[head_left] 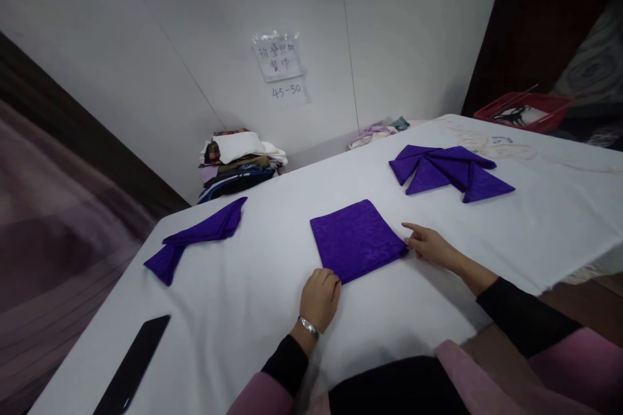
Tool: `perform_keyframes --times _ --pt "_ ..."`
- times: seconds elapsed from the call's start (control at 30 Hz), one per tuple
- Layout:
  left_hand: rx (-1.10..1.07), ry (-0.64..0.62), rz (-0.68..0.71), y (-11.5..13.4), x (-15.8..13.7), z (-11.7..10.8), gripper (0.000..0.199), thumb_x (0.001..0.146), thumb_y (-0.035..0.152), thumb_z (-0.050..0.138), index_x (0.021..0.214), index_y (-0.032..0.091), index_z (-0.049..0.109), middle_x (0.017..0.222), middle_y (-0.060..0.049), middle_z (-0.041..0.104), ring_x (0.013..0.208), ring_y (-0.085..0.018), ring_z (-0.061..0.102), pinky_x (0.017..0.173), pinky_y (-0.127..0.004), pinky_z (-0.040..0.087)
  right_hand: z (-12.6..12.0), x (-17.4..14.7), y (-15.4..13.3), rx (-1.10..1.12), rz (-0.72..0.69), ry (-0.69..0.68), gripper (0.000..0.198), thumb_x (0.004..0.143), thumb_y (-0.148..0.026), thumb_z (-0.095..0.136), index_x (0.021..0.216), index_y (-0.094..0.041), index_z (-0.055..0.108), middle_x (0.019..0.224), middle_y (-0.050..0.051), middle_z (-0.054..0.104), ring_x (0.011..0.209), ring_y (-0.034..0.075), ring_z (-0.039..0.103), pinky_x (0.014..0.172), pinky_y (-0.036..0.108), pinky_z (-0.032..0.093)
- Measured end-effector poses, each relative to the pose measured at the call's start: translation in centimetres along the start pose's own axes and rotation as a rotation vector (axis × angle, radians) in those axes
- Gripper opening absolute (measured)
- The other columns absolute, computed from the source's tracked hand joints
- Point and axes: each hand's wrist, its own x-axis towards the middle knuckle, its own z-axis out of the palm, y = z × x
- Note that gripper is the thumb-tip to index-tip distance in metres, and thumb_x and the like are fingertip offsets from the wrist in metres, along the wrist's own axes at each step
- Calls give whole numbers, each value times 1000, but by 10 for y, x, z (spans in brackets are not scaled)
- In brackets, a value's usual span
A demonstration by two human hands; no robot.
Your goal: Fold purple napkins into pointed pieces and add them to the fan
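A purple patterned napkin (357, 240), folded into a flat square, lies on the white tablecloth in front of me. My left hand (320, 298) is closed at its near-left corner, fingertips curled down onto the cloth; the thumb is partly hidden. At the right corner, my right hand (431, 246) pinches the edge with thumb and curled fingers, while its index finger points out above the cloth. Farther right rest several folded purple napkins (445, 168), overlapping in pointed shapes. On the left side lies another folded purple napkin (207, 227), narrow in its middle.
A black phone-like slab (134, 363) lies at the table's near left. Behind the far edge are a pile of folded clothes (241, 162) and a smaller cloth heap (372, 134). A red basket (552, 117) stands at far right. Handwritten paper signs (280, 65) hang on the wall.
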Motion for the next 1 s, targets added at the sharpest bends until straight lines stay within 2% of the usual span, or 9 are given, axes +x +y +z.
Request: perform_keyframes --times 0.13,0.3,0.37,0.43,0.53,0.63,0.73,0.87,1.0 --pt "-27 15 7 -2 -1 2 16 86 15 42 80 19 57 84 -5 59 83 -19 52 74 -33 47 2 -2 2 -40 -12 -13 55 80 -34 54 131 -15 42 69 -1 59 44 8 49 43 22 39" --pt "16 -55 15 -5 -1 3 12 82 12 47 78 19 56 84 -4 59 82 -19 53 73 -34 48 1 -1 11 -137 -30 -37 55 79 -31 53 131 -14 43 70 -1 60 46 10 50 46 24 41" --pt "30 -80 18 -5 -1 3 12 81 11 47 78 18 56 84 -4 59 82 -19 53 73 -35 48 0 -3 9 -227 -67 -1 52 79 -30 51 129 -15 45 73 1 62 51 13 54 51 27 45" --pt "27 -94 16 -5 -1 2 12 81 11 48 78 18 56 85 -4 59 82 -19 53 73 -35 48 3 -8 3 -340 -163 93 46 81 -30 49 125 -18 50 82 3 64 63 17 59 61 31 49" --pt "10 -98 4 -3 -1 1 12 82 11 48 79 18 57 86 -4 59 83 -19 53 73 -35 48 21 -20 -13 -436 -434 191 40 87 -34 42 123 -22 51 109 8 61 97 23 58 85 39 47" --pt "-10 -98 -1 -2 -1 0 12 83 12 47 80 18 57 86 -4 59 83 -19 52 74 -35 47 47 -31 -23 -528 -679 -11 47 90 -40 40 134 -24 41 135 7 45 125 24 38 103 45 31" --pt "-43 -87 -5 -2 -2 1 13 83 13 46 82 18 58 88 -5 59 85 -19 52 75 -35 47 63 -33 -18 -691 -715 -233 60 88 -49 41 141 -23 28 145 7 30 134 27 22 107 50 21" --pt "-98 -61 -18 -5 -6 2 14 84 16 46 82 18 60 87 -5 60 84 -19 52 75 -35 46 59 -28 4 -829 -650 -258 65 89 -54 35 142 -21 22 147 9 22 135 28 16 107 52 17" --pt "-173 -14 -64 -4 -1 -2 14 85 22 48 80 19 61 85 -4 60 83 -18 53 75 -34 46 53 -25 19 -879 -681 -237 65 89 -54 34 143 -23 18 148 7 19 135 27 16 107 52 17"
